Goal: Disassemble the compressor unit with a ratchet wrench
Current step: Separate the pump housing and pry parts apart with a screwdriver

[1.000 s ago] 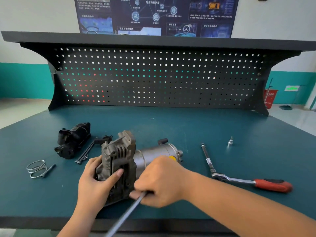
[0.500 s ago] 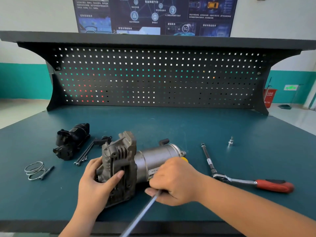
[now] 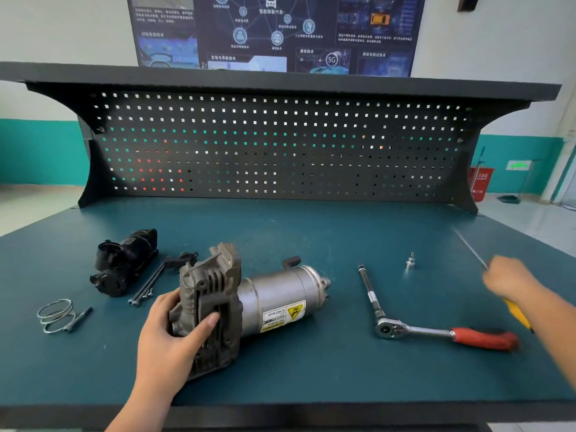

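Note:
The compressor unit (image 3: 274,302) lies on its side on the green bench, grey finned head to the left, silver motor can to the right. My left hand (image 3: 174,332) grips the finned head from the front, thumb across its face. My right hand (image 3: 508,280) is far to the right, blurred, and holds a yellow-handled screwdriver (image 3: 516,313) whose thin shaft (image 3: 470,247) points up and left. The ratchet wrench (image 3: 436,332) with red handle and long extension lies on the bench between the compressor and my right hand, untouched.
A black removed part (image 3: 123,263) and long bolts (image 3: 148,285) lie left of the compressor. Wire rings (image 3: 56,314) sit at far left. A small socket bit (image 3: 410,261) stands behind the ratchet. A pegboard (image 3: 280,145) closes off the back.
My right hand left the compressor and swung far right across the ratchet wrench, carrying the screwdriver with it. The left hand kept its hold on the finned head.

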Tool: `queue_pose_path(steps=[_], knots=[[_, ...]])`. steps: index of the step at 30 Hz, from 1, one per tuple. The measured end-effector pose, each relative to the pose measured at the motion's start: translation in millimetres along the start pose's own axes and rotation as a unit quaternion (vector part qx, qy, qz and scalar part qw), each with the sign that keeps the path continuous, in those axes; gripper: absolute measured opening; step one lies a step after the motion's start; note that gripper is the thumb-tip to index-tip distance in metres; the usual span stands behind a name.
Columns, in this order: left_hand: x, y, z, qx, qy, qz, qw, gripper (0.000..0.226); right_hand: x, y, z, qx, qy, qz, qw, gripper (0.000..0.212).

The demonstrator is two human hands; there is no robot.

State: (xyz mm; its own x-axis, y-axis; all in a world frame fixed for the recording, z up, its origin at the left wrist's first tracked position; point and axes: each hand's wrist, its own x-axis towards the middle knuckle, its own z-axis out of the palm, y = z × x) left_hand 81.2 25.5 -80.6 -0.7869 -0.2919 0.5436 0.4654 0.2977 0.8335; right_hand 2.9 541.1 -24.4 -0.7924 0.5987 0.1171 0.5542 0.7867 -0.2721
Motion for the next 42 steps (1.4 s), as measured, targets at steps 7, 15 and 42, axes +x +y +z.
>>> queue_pose_path(steps=[7,15,42], knots=[[0.2,1.2,1.0,-0.009,0.0,-0.006,1.0,0.048,-0.3,3.7,25.0,-0.069,0.053,0.062,0.994,0.041],[5.1,-1.6,-2.7,-0.016,-0.028,-0.017,0.999,0.041,-128.9,-150.7,27.9,0.448,-0.072,-0.289,0.843,0.008],[3.0,-3.5,-1.0,-0.031,-0.01,-0.03,0.999,0.033,-160.4,-196.6,74.8,0.758,-0.107,-0.096,0.636,0.034]])
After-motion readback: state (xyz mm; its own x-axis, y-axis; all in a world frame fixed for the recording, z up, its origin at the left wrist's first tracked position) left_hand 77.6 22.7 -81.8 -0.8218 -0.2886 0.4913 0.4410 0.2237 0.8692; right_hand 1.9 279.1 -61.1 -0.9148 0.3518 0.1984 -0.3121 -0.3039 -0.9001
